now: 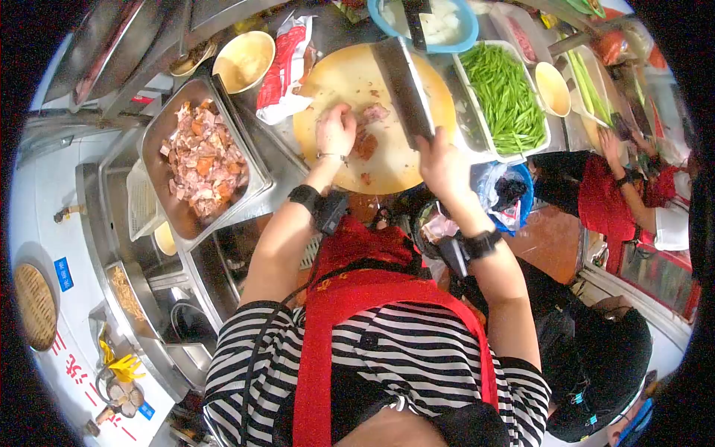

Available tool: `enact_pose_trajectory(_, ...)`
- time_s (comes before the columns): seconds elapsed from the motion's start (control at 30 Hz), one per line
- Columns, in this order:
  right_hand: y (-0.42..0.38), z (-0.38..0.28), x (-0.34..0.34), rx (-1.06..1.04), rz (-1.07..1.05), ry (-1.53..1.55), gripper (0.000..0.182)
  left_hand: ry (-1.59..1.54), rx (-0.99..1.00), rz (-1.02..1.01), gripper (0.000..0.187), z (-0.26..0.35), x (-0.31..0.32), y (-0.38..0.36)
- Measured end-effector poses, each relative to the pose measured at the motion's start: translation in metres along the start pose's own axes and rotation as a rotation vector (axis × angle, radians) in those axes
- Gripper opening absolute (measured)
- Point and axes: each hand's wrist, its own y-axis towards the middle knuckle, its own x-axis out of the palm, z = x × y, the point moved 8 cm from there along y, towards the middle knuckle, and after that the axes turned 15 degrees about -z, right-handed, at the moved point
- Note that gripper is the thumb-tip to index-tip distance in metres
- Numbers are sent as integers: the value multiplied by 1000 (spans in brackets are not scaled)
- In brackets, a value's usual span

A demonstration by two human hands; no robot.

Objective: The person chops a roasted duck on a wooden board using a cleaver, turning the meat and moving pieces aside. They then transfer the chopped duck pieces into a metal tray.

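Note:
A round cutting board (342, 74) lies ahead of me with small pieces of meat (375, 113) and a darker orange-brown piece (365, 145) near its middle. My right hand (445, 165) is wrapped round the handle of a wide cleaver (404, 86), whose blade is raised over the right half of the board. Just left of the meat, my left hand (337, 132) is over the board with its fingers curled in; whatever they may hold is hidden.
Left of the board stand a metal tray (257, 175) of chopped meat (202, 160), a yellow bowl (243, 62) and a red-white bag (284, 71). Rightward are a container of green strips (505, 100) and a blue basin (471, 37). A co-worker's hand (611, 145) shows at far right.

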Motion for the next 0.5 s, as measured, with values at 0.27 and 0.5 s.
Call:
enact_pose_trajectory(0.27, 39, 5, 63, -18, -238, -250, 23, 237, 68, -47, 26, 19, 14, -7)
enact_pose_trajectory(0.5, 40, -5, 81, -25, -306, -291, 27, 25, 16, 122, 21, 10, -23, -29)
